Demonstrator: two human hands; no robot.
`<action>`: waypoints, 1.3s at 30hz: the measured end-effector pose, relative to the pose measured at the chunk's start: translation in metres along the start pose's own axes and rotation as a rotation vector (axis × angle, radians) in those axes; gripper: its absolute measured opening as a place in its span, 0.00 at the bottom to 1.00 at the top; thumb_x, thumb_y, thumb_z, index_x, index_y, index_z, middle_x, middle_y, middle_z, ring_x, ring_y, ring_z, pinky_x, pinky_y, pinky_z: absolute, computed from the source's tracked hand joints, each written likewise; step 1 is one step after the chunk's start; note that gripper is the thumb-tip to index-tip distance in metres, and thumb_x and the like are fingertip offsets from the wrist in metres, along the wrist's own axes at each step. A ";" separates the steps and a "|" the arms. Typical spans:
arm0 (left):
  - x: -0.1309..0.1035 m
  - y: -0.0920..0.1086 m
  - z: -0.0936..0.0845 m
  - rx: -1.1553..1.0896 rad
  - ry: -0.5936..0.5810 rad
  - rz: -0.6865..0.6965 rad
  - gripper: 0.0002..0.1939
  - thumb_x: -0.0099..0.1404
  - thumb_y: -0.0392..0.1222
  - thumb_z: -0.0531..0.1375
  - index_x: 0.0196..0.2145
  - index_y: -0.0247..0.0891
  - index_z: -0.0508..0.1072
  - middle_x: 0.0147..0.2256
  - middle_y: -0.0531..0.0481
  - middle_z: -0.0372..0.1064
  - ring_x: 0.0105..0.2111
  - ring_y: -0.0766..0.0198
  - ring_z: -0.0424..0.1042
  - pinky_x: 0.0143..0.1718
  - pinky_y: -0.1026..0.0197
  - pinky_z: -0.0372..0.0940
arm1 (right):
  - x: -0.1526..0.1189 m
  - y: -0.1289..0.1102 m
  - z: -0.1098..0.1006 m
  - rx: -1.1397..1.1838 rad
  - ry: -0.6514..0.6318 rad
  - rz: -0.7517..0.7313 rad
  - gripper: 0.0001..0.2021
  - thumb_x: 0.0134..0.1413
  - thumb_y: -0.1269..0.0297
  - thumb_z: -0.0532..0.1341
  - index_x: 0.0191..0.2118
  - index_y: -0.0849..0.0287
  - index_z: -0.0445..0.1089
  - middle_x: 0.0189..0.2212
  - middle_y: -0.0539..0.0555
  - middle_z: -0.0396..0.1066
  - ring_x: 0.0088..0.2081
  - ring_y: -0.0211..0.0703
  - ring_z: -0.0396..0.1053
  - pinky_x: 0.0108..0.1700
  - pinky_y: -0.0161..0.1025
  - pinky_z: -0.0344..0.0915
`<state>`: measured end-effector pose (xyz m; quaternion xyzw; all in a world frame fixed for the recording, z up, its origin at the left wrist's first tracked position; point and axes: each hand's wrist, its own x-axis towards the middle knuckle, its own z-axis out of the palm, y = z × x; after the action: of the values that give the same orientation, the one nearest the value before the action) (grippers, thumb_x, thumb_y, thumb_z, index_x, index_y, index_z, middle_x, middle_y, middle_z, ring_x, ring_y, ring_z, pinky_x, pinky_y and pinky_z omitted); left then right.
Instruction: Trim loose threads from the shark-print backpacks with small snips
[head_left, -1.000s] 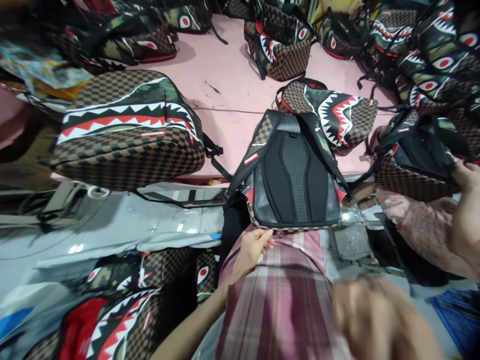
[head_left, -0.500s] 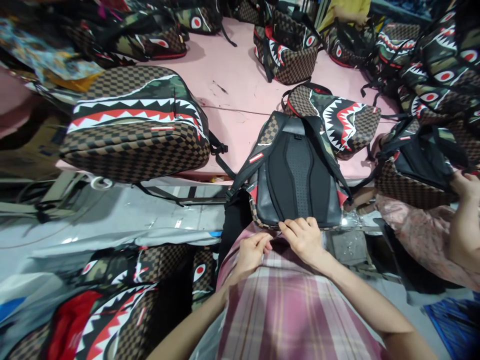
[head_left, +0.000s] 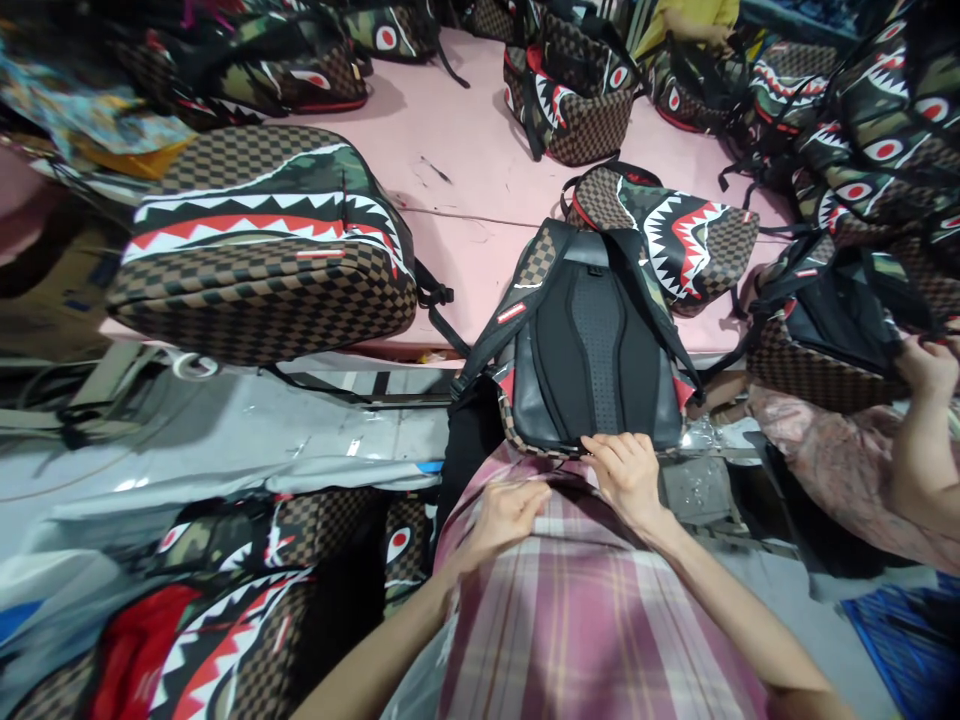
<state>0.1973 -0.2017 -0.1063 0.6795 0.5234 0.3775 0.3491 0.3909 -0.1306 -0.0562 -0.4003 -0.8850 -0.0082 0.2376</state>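
At centre frame, the backpack [head_left: 600,340] has its straps [head_left: 491,340] on; work along its lower edge [head_left: 519,438] seems unfinished. The right hand [head_left: 627,478] pinches that edge; the left hand [head_left: 508,515] curls nearby, its hold unclear.

From my remote station I see a pink bench [head_left: 465,130], 1 thin line [head_left: 480,217] crossing its top and dark marks [head_left: 435,170] near the middle. Below its near left corner I make out a pale frame [head_left: 112,390]; under the near edge, the glossy grey floor [head_left: 217,430] catches light.
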 end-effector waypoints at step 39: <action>0.012 0.019 -0.033 -0.461 0.125 -0.491 0.18 0.59 0.47 0.54 0.16 0.36 0.68 0.16 0.53 0.64 0.20 0.69 0.63 0.28 0.66 0.59 | 0.024 -0.011 -0.009 -0.162 -0.094 -0.338 0.08 0.59 0.71 0.55 0.43 0.61 0.68 0.35 0.52 0.72 0.32 0.39 0.59 0.33 0.40 0.48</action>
<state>0.1788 -0.1914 -0.0725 0.4120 0.5927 0.4314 0.5412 0.3733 -0.1224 -0.0361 -0.2636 -0.9463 -0.1003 0.1581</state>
